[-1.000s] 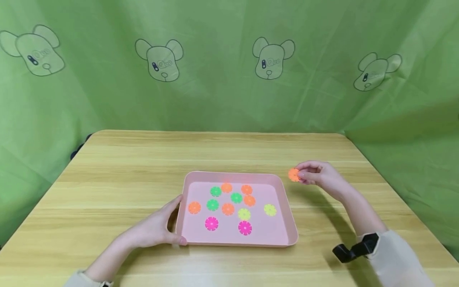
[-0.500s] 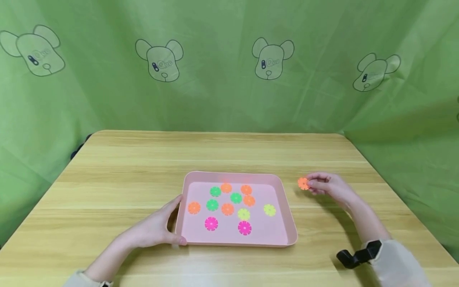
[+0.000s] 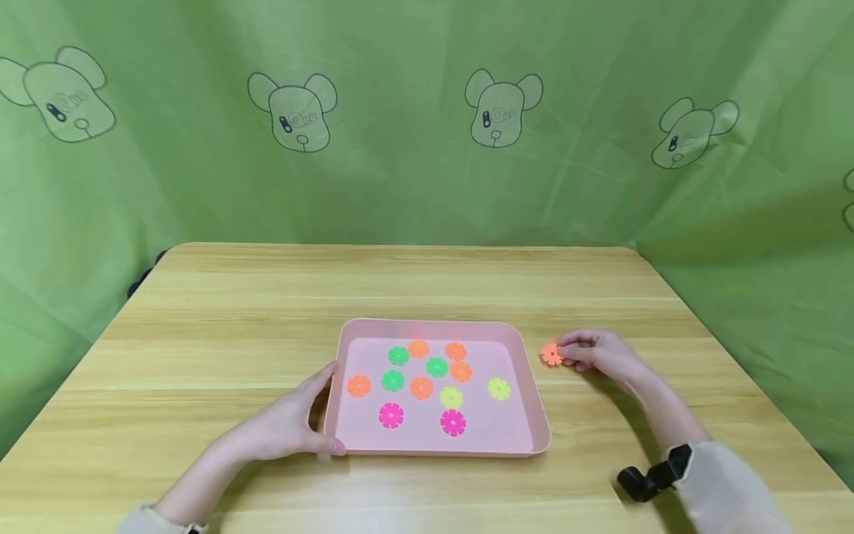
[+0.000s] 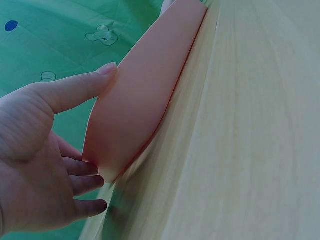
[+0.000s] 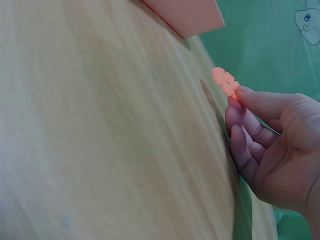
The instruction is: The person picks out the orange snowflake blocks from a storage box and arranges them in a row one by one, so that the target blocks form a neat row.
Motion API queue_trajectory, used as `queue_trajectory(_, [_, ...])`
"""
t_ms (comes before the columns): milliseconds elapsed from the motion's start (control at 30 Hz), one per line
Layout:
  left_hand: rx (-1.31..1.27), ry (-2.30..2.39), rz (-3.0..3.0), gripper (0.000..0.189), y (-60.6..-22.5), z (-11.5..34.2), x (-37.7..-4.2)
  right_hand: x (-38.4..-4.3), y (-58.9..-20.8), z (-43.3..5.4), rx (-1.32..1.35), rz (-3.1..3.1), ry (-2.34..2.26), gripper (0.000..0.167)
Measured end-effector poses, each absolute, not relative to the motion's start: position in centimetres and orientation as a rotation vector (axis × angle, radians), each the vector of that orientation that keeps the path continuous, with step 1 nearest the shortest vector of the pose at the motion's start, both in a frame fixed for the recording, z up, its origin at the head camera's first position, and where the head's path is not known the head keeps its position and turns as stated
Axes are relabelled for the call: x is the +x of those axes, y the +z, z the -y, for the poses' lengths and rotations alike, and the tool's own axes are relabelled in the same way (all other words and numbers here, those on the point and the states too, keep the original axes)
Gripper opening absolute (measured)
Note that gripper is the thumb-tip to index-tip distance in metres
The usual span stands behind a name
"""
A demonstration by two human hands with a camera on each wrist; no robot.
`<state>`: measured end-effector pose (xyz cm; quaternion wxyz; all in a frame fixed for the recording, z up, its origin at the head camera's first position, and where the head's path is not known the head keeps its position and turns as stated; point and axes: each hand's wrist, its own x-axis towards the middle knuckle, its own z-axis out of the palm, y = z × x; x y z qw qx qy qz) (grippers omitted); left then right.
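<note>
A shallow pink tray [image 3: 494, 437] lies on the wooden table, with several flat notched snowflake building discs spread inside. My left hand [image 3: 283, 423] holds the tray's left end, thumb at the front corner and fingers along the left wall. In the left wrist view, the thumb of the left hand [image 4: 40, 130] touches the rim. My right hand [image 3: 600, 356] pinches an orange snowflake disc [image 3: 551, 354] just right of the tray. The right wrist view shows this orange disc [image 5: 226, 82] between thumb and index finger of the right hand [image 5: 280, 145], close over the table.
In the tray are orange discs [image 3: 421, 388], three green discs [image 3: 393, 380], two yellow discs [image 3: 499, 389] and two magenta discs [image 3: 453, 423]. A green curtain [image 3: 400, 193] with mouse-head drawings hangs behind the table [image 3: 200, 319]. A black strap piece [image 3: 654, 475] sticks out from the right cuff.
The right hand with the orange disc first moved right and toward me, then slightly back left, and is now lower beside the tray. The left hand and the tray stay in place.
</note>
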<state>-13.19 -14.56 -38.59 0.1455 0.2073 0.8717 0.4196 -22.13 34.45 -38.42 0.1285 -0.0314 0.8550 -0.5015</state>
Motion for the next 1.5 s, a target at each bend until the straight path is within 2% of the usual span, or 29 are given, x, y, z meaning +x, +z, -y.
queue_trajectory(733, [0.619, 1.228, -2.491, 0.116, -38.1, 14.5, -13.0, -22.2, -38.9, -33.0, -0.071, -2.663, -1.206, 0.033])
queue_trajectory(1500, [0.611, 1.223, -2.5, 0.117, -38.4, 14.6, -13.1, -22.0, -38.9, -32.5, -0.214, -2.814, -1.026, 0.022])
